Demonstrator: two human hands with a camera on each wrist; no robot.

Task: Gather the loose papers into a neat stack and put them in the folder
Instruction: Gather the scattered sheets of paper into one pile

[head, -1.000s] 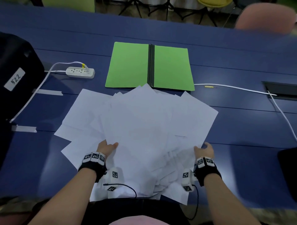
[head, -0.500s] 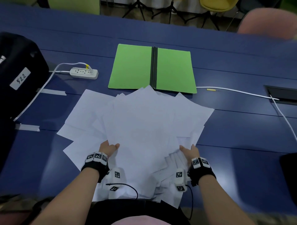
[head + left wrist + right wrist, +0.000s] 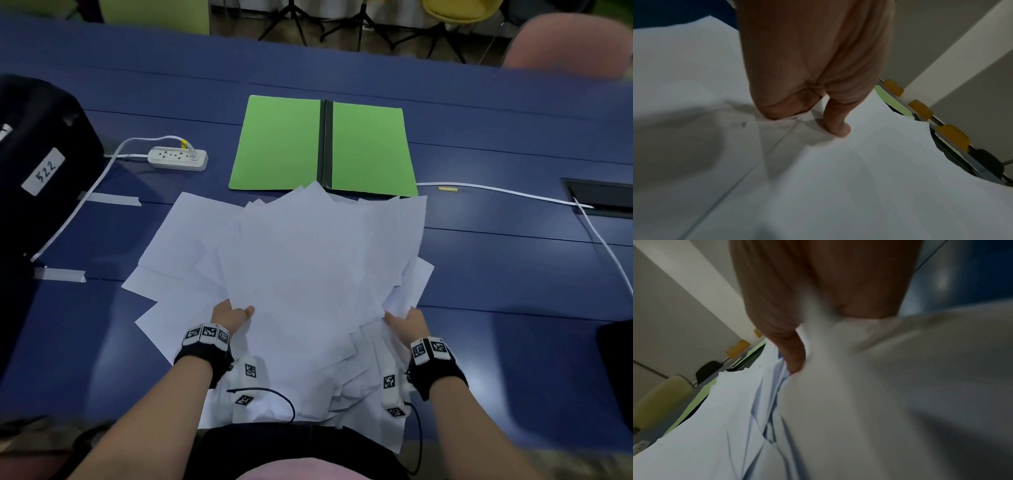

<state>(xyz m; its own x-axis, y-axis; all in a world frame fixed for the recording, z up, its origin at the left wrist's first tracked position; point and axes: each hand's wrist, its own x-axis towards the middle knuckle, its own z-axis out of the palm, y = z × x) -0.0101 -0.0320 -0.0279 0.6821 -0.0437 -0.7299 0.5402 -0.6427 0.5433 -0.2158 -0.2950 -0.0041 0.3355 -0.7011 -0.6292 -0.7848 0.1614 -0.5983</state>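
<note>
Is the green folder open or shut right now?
Open: the green folder lies flat, both covers spread either side of its dark spine, no papers inside.

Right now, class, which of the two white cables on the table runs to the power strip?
The left white cable: it ends at the power strip. The right white cable runs toward the table's dark recess.

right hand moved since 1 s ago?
Yes. The right hand has slid inward toward the left hand, pushing the papers together; it now sits below the folder's right edge.
</note>
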